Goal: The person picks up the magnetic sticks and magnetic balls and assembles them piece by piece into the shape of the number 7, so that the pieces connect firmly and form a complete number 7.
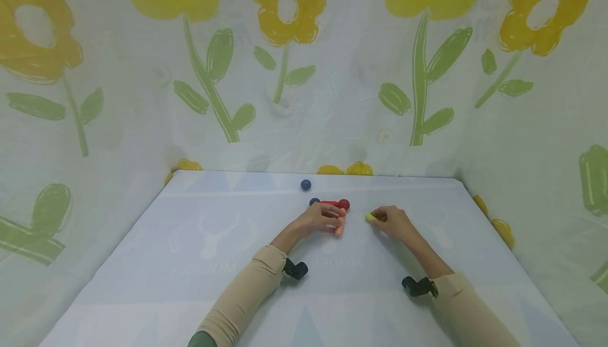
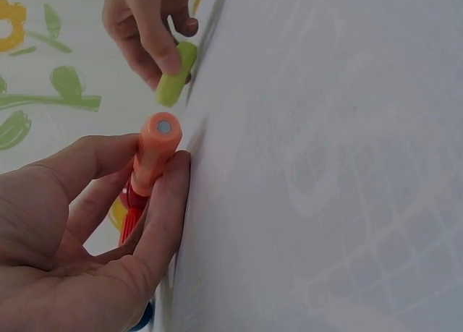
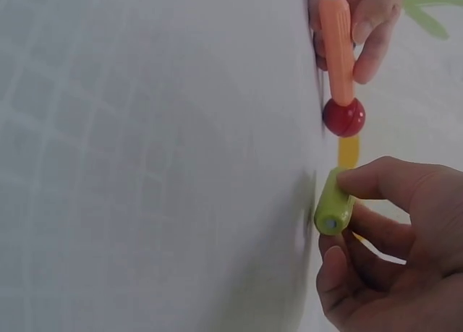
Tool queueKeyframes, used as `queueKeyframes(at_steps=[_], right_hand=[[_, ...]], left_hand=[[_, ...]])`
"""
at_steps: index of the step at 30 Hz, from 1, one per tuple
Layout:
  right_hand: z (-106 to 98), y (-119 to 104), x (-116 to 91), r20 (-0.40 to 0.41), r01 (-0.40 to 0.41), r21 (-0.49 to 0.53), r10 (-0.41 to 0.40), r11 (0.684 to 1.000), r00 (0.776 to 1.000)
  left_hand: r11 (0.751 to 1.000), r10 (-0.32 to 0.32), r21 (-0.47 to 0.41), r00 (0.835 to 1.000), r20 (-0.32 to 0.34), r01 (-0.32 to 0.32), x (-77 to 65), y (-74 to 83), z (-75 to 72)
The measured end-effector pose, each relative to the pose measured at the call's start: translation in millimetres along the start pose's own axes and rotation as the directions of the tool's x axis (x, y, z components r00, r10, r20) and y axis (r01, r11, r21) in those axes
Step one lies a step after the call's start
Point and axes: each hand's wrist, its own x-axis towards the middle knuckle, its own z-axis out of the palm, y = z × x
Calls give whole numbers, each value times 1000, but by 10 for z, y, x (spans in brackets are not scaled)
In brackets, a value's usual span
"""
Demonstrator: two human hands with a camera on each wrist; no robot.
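My left hand [image 1: 317, 219] pinches an orange magnetic rod [image 2: 155, 150] between thumb and fingers. A silver magnet shows in its near end; the other end touches a red ball [image 3: 344, 118]. From that ball a red rod [image 1: 329, 202] runs left to a dark blue ball [image 1: 314, 201], partly hidden behind my left hand. To the right, my right hand [image 1: 396, 222] pinches a short yellow-green magnetic rod [image 3: 334, 203], just above or on the table; I cannot tell which. The green rod stands apart from the orange rod and red ball.
A second dark blue ball [image 1: 306, 184] lies alone near the back edge of the white patterned table [image 1: 199, 273]. A flower-printed curtain [image 1: 332, 99] stands behind and along both sides. Black wrist cameras [image 1: 296, 270] sit on both forearms.
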Motion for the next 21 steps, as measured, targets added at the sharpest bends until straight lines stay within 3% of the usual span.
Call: queueKeyframes(at_steps=[21], right_hand=[[88,-129,-40,85,-56,85,48,995,995]], left_hand=[[1000,-10,1,1000,-2,10,29,-11,2]])
